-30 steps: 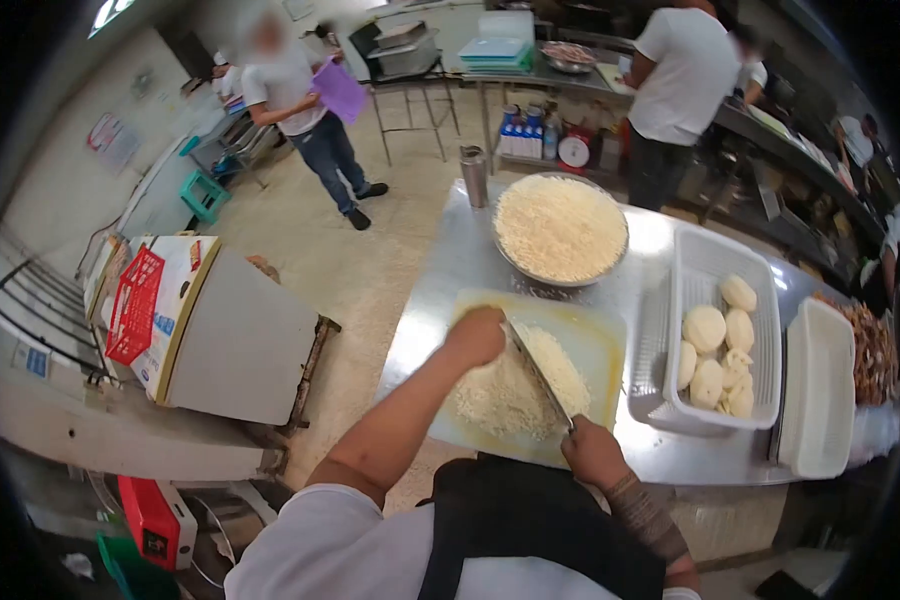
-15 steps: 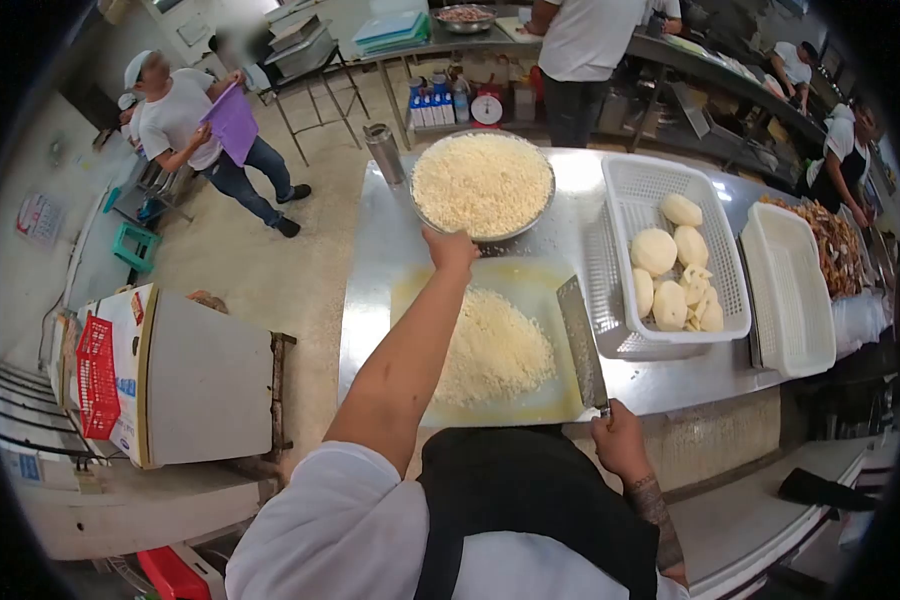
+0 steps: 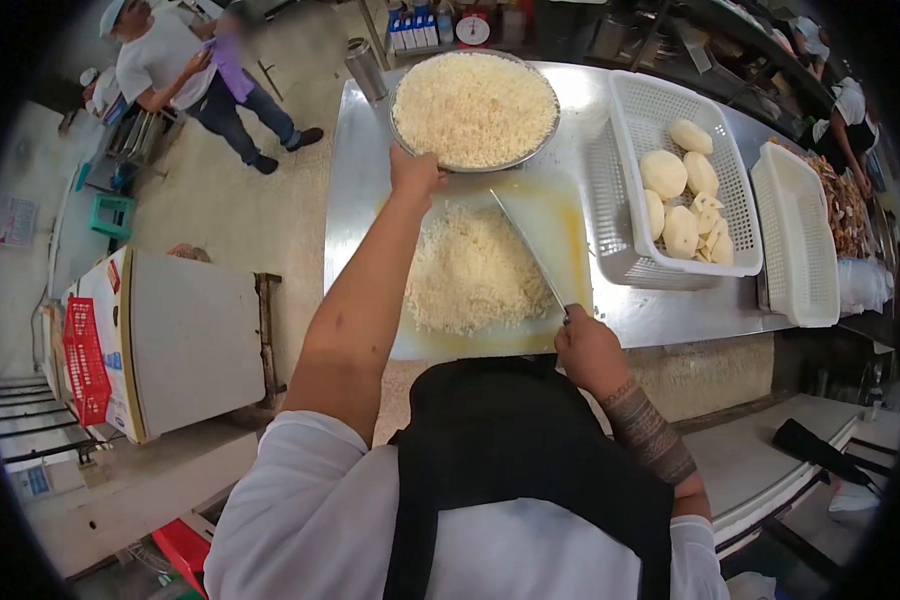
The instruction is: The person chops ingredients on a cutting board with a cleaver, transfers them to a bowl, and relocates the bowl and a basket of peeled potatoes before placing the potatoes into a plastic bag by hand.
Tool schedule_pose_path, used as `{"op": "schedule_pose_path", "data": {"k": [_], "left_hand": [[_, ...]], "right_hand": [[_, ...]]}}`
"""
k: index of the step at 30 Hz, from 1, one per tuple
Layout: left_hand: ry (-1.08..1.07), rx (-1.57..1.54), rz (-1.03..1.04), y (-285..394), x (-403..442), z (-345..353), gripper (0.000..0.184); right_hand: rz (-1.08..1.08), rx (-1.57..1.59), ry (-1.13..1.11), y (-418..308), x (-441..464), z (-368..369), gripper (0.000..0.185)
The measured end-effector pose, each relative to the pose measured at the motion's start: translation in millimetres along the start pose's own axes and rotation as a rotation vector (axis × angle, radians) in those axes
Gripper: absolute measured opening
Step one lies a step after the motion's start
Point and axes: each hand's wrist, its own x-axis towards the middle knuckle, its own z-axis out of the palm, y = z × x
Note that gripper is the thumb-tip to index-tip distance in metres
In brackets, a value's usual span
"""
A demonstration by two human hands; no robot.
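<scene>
My left hand [image 3: 416, 178] grips the near-left rim of a round metal bowl [image 3: 558, 118], heaped with finely chopped pale-cream food [image 3: 470, 108]. In my right hand [image 3: 590, 350] is the handle of a cleaver [image 3: 532, 252]. Its blade stands edge-on over the right side of a chopped pale pile [image 3: 475, 270], pointing away from me and leftward. Under the pile lies a pale, yellow-stained cutting board [image 3: 560, 210] at the table's near edge. Whether the blade touches the board I cannot tell.
To the right, a white perforated basket [image 3: 622, 240] holds several peeled pale vegetables [image 3: 663, 173]. Beyond it stands another white basket [image 3: 798, 240]. A metal cylinder [image 3: 366, 70] is at the steel table's [image 3: 355, 215] far-left corner. A person [image 3: 185, 70] stands left, holding something purple.
My view has tipped downward. The cleaver has swung from the board's right edge leftward over the pile, its blade turned edge-on. My left hand stays at the bowl's rim.
</scene>
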Motion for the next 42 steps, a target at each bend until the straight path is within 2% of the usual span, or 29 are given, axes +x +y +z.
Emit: {"op": "schedule_pose_path", "data": {"k": [4, 7, 13, 15, 18, 21, 24, 28, 30, 33, 36, 39, 42], "left_hand": [[-0.029, 0.086, -0.047, 6.8, 4.4, -14.7, 0.055], [-0.044, 0.144, -0.053, 12.7, 0.5, -16.7, 0.051], [-0.054, 0.215, -0.065, 16.3, 15.0, -17.4, 0.049], [-0.073, 0.227, -0.065, 12.9, 20.6, -19.9, 0.045], [-0.235, 0.275, -0.106, 10.0, 47.7, -34.0, 0.050], [-0.108, 0.433, -0.039, 32.3, 24.2, -36.1, 0.035], [0.054, 0.336, -0.044, 35.2, 35.7, -64.2, 0.040], [0.197, 0.309, 0.117, 61.9, -18.0, -91.6, 0.063], [0.269, 0.355, 0.183, 59.4, -38.3, -107.5, 0.074], [0.304, 0.484, 0.140, 53.2, -80.4, -123.4, 0.079], [0.363, 0.595, 0.170, 35.7, -122.0, -142.1, 0.075], [0.446, 1.011, 0.375, 4.4, -164.3, -158.1, 0.073], [0.417, 1.185, 0.713, 5.4, -230.0, -107.7, 0.080]], "right_hand": [[-0.003, 0.062, -0.114, -33.4, -0.6, -25.6, 0.021], [-0.025, 0.042, -0.144, -17.5, 5.8, 11.8, 0.020], [-0.059, 0.058, -0.162, -42.3, -10.4, -19.7, 0.022], [-0.086, 0.042, -0.166, -25.6, -1.4, 4.8, 0.021], [-0.120, 0.037, -0.180, -35.3, -1.3, -12.3, 0.019], [-0.152, 0.040, -0.207, -34.3, -0.3, -7.2, 0.019], [-0.196, 0.018, -0.234, -23.1, 8.5, 4.7, 0.019], [-0.223, 0.072, -0.275, -45.2, 5.6, -33.6, 0.019], [-0.265, 0.039, -0.300, -29.7, 15.5, -6.4, 0.019], [-0.338, 0.040, -0.290, -14.6, 30.0, 11.9, 0.019], [-0.416, 0.061, -0.269, -8.5, 29.5, -9.8, 0.020], [-0.461, 0.034, -0.229, -1.9, 26.5, -57.5, 0.022], [-0.498, -0.093, -0.151, 3.7, 34.3, -87.2, 0.023]]}}
